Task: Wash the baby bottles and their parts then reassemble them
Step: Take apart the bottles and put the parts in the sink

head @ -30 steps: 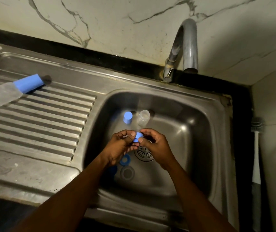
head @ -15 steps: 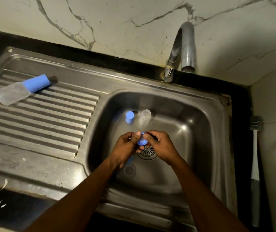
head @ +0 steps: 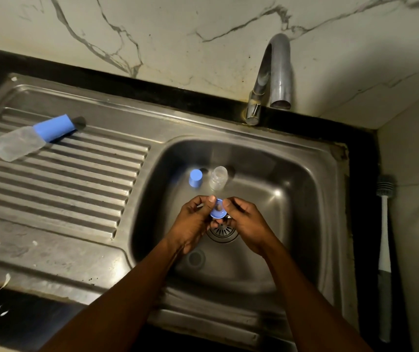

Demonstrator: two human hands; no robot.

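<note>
While still over the drain [head: 222, 233], left hand [head: 193, 224] and right hand [head: 247, 226] pinching the blue ring [head: 218, 212], now tilted open-side up

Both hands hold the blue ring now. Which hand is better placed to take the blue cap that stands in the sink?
Left, probably. The blue cap stands just beyond the left hand, left of the clear bottle. The right hand would have to cross over the blue ring and the bottle.
</note>
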